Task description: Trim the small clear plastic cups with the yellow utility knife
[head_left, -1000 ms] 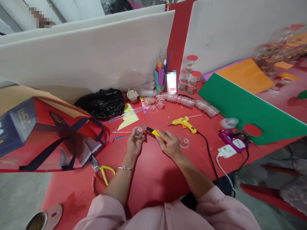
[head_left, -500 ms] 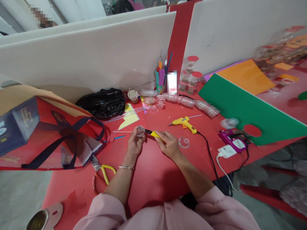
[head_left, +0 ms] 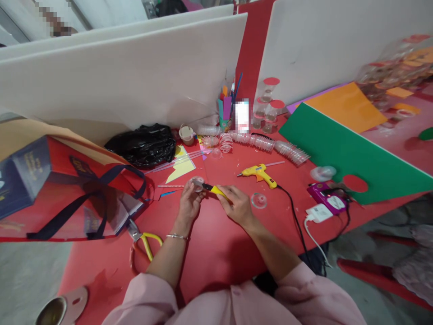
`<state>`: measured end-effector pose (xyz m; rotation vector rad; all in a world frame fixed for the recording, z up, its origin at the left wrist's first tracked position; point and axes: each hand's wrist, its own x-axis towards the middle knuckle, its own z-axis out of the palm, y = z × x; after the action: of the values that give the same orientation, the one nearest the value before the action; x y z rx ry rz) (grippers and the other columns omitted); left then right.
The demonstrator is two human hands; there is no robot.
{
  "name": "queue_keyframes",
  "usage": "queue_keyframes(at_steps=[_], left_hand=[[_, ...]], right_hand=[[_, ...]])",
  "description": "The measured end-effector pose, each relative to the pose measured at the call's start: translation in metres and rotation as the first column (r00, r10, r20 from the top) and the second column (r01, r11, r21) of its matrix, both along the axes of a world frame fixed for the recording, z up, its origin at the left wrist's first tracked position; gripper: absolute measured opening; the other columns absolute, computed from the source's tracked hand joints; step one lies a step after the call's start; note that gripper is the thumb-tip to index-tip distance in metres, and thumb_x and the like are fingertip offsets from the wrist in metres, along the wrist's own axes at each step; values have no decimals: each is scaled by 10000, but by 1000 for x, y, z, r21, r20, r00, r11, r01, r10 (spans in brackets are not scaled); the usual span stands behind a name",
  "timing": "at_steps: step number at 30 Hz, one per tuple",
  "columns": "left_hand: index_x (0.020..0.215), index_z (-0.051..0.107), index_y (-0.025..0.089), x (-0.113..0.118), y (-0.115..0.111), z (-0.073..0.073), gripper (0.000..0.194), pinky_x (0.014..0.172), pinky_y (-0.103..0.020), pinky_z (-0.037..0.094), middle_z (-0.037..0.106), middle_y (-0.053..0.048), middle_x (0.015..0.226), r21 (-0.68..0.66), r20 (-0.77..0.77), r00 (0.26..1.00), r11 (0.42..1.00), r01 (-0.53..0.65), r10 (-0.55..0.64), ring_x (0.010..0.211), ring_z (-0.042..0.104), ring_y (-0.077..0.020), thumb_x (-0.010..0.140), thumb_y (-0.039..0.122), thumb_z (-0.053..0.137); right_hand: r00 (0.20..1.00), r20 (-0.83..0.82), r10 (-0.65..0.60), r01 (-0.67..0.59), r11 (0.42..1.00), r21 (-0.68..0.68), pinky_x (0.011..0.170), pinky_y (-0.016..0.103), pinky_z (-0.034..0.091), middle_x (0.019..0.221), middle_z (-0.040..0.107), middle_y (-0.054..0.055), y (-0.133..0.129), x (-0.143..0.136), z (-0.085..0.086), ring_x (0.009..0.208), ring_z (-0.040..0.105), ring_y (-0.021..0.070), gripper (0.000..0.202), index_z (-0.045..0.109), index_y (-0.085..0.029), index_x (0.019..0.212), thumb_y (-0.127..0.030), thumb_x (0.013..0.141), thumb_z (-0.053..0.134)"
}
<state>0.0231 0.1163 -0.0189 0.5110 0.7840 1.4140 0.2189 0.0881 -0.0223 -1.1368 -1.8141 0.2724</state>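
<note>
Packaging (head_left: pixel 66 180) in red and navy is taking up the left side of the red table (head_left: pixel 216 253). Just right of it, a cutting tool (head_left: pixel 146 246) with one red and one yellow handle is lying with its handles spread, close to the person's left forearm. Farther back, a crumpled black plastic bag (head_left: pixel 145 144) is sitting before a tall white panel (head_left: pixel 135 76), and a jagged yellow sheet (head_left: pixel 182 166) is lying to its right.

At the middle, the left hand (head_left: pixel 190 201), a thin bangle (head_left: pixel 176 236) circling its wrist, is gripping a small clear plastic piece (head_left: pixel 199 179) in curled fingers. A cutter knife (head_left: pixel 211 188) is pointing its blade leftward across that piece; from where I am standing, I cannot tell whether the two are touching. The right hand (head_left: pixel 237 203) is closing its fingers around the yellow handle.

Beyond it, a yellow glue gun (head_left: pixel 259 174) is resting on its side, nozzle facing left, with a clear round lid-like piece (head_left: pixel 259 200) lying near it. Behind, stacks of nested clear cups (head_left: pixel 291 152) are running rightward. Toward the right end, a purple power block (head_left: pixel 326 196) is lying beside a large green board (head_left: pixel 352 155).
</note>
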Motion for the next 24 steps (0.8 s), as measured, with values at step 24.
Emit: queue_keyframes(at_steps=[24], left_hand=[[1150, 726, 169, -2, 1, -4, 355, 702, -296, 598, 742, -105, 1072, 2, 46, 999, 1000, 6, -6, 840, 697, -188, 857, 362, 777]], right_hand=[[1000, 13, -4, 3, 999, 49, 857, 307, 594, 1091, 760, 54, 2, 1, -2, 940, 723, 174, 392, 679, -294, 1355, -253, 965, 669]])
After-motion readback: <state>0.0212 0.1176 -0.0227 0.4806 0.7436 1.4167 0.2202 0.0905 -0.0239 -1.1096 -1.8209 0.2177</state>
